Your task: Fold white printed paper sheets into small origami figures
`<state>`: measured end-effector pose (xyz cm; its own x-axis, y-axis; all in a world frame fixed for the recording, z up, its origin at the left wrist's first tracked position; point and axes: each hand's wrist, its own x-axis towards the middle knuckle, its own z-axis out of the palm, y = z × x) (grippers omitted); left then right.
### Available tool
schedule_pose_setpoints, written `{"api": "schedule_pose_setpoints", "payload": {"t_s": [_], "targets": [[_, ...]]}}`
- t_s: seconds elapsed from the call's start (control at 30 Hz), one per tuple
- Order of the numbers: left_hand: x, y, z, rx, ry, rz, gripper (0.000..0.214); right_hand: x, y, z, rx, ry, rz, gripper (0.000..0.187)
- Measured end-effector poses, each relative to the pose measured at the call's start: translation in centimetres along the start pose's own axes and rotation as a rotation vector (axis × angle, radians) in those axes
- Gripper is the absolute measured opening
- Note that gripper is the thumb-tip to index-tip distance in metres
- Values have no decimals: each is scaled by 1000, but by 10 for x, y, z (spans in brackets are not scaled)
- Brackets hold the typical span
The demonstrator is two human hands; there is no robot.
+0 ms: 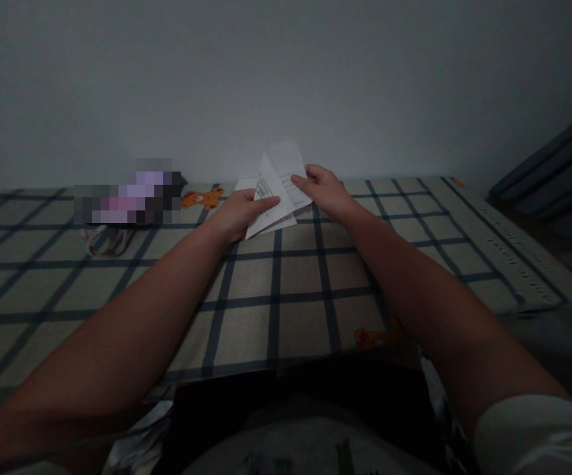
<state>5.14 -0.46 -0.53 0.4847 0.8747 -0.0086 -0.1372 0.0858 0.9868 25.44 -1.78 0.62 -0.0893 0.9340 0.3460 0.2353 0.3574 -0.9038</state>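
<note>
A grey wall [286,79] is rising behind the checked table [295,284]. Just above the frame's centre, the left hand [243,211] is pinching the folded paper [282,183] under its thumb, while the right hand [326,192] is pinching its right side between thumb and fingers. Keeping both pinches light and steady would likely be helping, since overlapping layers could be slipping apart or creasing under uneven pulling.

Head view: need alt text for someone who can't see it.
A person's left hand and right hand hold white printed paper between them, over a checked cloth with bear pictures. To the left lies a pixelated purple-and-pink item, too obscured to identify; a plain wall stands behind, and the scene is dim.
</note>
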Motion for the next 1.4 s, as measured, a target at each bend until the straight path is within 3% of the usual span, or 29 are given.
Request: {"api": "schedule_pose_setpoints", "payload": {"t_s": [0.17,0.37,0.97,1.17,1.3,1.4], "targets": [[4,-7,-1,15,5,27,29,2,5,3,-93,53,-14,27],[4,-7,0,-41,24,30,27,-3,-6,2,-338,191,-175,30],[4,-1,2,-70,32,6,22,-2,-3,7,-326,237,-290,39],[4,3,2,-92,69,-37,16,-2,-4,5,-369,290,-242,42],[8,3,-7,-91,150,-31,8,3,-2,-16,-367,479,-117,45],[9,2,-10,-97,200,30,10,8,6,-30,-310,503,-26,42]]}}
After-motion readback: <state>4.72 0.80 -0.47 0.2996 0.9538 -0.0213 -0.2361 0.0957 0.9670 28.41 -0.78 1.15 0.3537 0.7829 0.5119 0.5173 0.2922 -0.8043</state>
